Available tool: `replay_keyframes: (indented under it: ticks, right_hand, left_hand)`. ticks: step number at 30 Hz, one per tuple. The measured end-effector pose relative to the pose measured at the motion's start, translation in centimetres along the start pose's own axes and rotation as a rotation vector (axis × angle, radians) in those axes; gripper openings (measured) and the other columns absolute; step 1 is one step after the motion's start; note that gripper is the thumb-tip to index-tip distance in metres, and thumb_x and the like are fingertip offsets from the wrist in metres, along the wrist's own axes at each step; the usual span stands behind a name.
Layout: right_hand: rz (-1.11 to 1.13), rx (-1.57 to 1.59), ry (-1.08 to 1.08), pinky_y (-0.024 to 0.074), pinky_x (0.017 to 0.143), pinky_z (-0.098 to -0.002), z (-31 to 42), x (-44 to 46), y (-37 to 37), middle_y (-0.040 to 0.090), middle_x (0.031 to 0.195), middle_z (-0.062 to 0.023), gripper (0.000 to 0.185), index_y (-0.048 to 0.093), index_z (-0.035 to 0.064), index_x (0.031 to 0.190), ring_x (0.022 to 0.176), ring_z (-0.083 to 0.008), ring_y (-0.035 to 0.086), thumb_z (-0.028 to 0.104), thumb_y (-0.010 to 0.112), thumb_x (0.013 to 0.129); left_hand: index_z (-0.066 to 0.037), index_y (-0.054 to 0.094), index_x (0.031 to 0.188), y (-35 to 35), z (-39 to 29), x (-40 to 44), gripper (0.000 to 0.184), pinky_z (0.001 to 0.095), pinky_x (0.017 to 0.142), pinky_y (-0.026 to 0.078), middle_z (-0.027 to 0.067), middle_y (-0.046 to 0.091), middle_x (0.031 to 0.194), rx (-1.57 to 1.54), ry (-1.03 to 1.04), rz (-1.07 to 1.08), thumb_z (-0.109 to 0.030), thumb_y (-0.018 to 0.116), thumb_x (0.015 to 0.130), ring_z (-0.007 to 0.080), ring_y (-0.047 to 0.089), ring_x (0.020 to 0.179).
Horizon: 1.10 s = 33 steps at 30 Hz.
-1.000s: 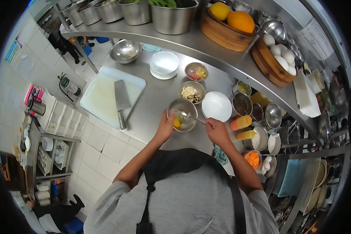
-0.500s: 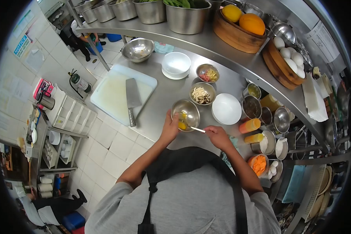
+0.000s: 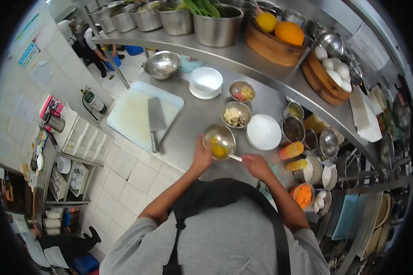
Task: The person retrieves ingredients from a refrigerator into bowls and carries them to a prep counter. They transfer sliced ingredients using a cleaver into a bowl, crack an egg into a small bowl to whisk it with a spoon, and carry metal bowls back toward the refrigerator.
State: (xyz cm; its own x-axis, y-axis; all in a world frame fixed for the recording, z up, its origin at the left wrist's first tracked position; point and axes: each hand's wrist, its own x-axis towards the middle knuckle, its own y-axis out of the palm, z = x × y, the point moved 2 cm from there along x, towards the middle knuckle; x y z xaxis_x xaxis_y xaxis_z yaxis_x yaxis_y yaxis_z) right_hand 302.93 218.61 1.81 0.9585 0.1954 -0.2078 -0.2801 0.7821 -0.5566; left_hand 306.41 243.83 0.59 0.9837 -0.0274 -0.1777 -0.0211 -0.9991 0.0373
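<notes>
A small metal bowl (image 3: pixel 221 134) with yellow egg (image 3: pixel 219 150) in it sits near the front edge of the steel counter. My left hand (image 3: pixel 202 156) grips the bowl's left side, thumb by the rim. From the right, my right hand (image 3: pixel 258 165) is closed around the pale handle of a thin utensil (image 3: pixel 235 157). Its far end dips into the egg; whether it is a fork or a spoon is hidden. Just beyond stand a metal bowl of sliced mushrooms (image 3: pixel 234 116), a metal bowl of pink and yellow chopped ingredients (image 3: pixel 243 93) and a white bowl (image 3: pixel 264 132).
To the left, a cleaver (image 3: pixel 156 120) lies on a white cutting board (image 3: pixel 128 107). Sauce bottles (image 3: pixel 291 150) and several containers line the right. A steel shelf (image 3: pixel 170 44) overhangs the back, holding a wooden tub of eggs (image 3: pixel 323 85). Other people (image 3: pixel 96 48) stand far off.
The egg in the bowl looks more broken up and spread. My right hand and the utensil have dropped slightly toward me, and the bowl sits a little closer to my body.
</notes>
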Motion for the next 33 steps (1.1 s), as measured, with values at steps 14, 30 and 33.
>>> replay_keyframes:
  ticks: [14,30,33]
  right_hand:
    - [0.07,0.312,0.256,0.0443,0.052,-0.0302,-2.3,-0.6,0.8,0.061,0.065,-0.0017,0.023,0.073,0.0053,0.108,0.055,-0.0122,0.055,0.021,0.062,0.097]
    - [0.061,0.206,0.164,0.0441,0.053,-0.0294,-3.3,0.3,1.0,0.06,0.07,-0.002,0.025,0.073,0.001,0.111,0.056,-0.0115,0.052,0.016,0.06,0.095]
    - [0.147,0.416,0.304,0.0431,0.054,-0.0296,-4.8,1.2,1.1,0.06,0.069,-0.003,0.025,0.073,0.001,0.111,0.056,-0.0112,0.052,0.016,0.06,0.095]
  left_hand:
    - [0.007,0.023,0.152,-0.3,5.7,1.6,0.073,0.031,0.058,0.058,0.0231,0.06,0.121,0.172,0.04,-0.011,-0.044,0.046,0.106,0.0223,0.067,0.079]
    - [0.01,0.042,0.141,0.2,5.5,0.9,0.073,0.046,0.11,0.04,0.035,0.055,0.134,0.219,0.069,-0.104,-0.052,0.045,0.103,0.0452,0.054,0.129]
    - [0.009,0.043,0.141,0.0,4.3,0.6,0.074,0.0459,0.109,0.041,0.0332,0.058,0.131,0.203,0.024,-0.079,-0.054,0.044,0.103,0.0441,0.056,0.127]
